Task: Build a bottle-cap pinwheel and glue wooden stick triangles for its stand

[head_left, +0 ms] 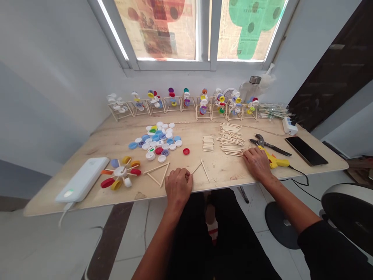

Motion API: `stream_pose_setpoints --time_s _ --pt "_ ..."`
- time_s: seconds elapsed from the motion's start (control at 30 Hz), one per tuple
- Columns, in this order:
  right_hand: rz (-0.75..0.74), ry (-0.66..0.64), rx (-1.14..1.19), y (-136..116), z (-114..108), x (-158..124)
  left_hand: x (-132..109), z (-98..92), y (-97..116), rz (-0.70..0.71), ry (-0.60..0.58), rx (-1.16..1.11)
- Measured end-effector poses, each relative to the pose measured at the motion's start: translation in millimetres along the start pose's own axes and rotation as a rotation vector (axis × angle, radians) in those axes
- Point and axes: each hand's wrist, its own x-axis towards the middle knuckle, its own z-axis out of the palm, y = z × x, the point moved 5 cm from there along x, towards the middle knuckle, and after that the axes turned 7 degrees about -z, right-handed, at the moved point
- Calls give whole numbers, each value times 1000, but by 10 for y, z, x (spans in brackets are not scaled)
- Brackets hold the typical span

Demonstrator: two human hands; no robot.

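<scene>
My left hand (178, 184) is closed at the table's front edge, its fingertips at the lower end of a thin wooden stick (197, 167). That stick meets another wooden stick (204, 171) at the top, forming an upside-down V. Left of this hand lies a triangle of sticks (164, 174). My right hand (258, 163) has its fingers curled down at the lower right corner of a pile of long sticks (231, 138); whatever is under the fingertips is hidden. Against that hand lies a yellow glue gun (276, 161), partly covered by it.
Bottle caps (157, 138) and a cap wheel (119, 172) lie left, near a white power bank (84, 179). Short sticks (208, 144) are in the middle. Pliers (271, 146) and a phone (306, 151) lie right. Stick frames with cap wheels (171, 103) line the back.
</scene>
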Motion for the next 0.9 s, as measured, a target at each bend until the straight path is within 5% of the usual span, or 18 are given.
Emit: stream_pose_setpoints --time_s 0.37,0.7,0.9 --pt "-39 9 22 -12 33 90 -31 11 3 -1 16 -23" --pt "248 261 179 589 -503 -88 -46 24 0 -12 7 -32" --pt "204 135 277 496 -337 -24 -57 20 6 -9 -2 -50"
